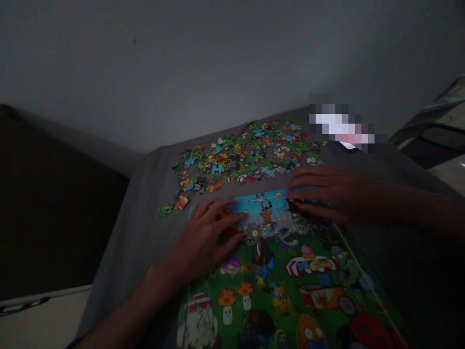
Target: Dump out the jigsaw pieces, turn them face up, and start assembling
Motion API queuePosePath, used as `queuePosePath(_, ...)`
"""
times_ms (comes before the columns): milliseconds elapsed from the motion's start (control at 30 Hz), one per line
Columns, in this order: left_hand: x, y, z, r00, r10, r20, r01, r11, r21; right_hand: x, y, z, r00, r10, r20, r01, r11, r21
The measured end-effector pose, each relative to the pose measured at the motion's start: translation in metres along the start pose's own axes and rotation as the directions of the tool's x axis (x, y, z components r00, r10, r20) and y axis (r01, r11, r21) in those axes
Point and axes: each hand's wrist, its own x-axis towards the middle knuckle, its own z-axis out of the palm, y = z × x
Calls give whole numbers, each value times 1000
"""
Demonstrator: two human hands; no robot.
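Observation:
A colourful cartoon puzzle board (269,276) lies on the grey-covered table, its blue strip at the far end. My left hand (214,232) rests on the board's far left corner, fingers spread over the picture, with nothing visible in its grasp. Across from it, my right hand (323,191) lies flat over the far right corner, fingers stretched out to the left. Beyond both hands spreads a heap of loose jigsaw pieces (236,150) in green, blue, orange and red. The undersides of both hands are hidden.
At the table's far right lies a lit phone-like device (348,145), mostly blurred out by pixelation. A pale wall (181,72) rises behind the grey table cover (134,228). Two loose pieces, one a green jigsaw piece (165,210), sit left of the heap.

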Motion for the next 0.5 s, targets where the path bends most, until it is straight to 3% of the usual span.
queuePosePath(233,0,-3,-3,997,-54,-47,55,998,19,-3,2,3,1000,-3,19,3,1000,-7)
queuePosePath(500,1,-5,-3,997,-65,-29,65,998,-6,-2,1,0,999,-35,20,35,999,-37)
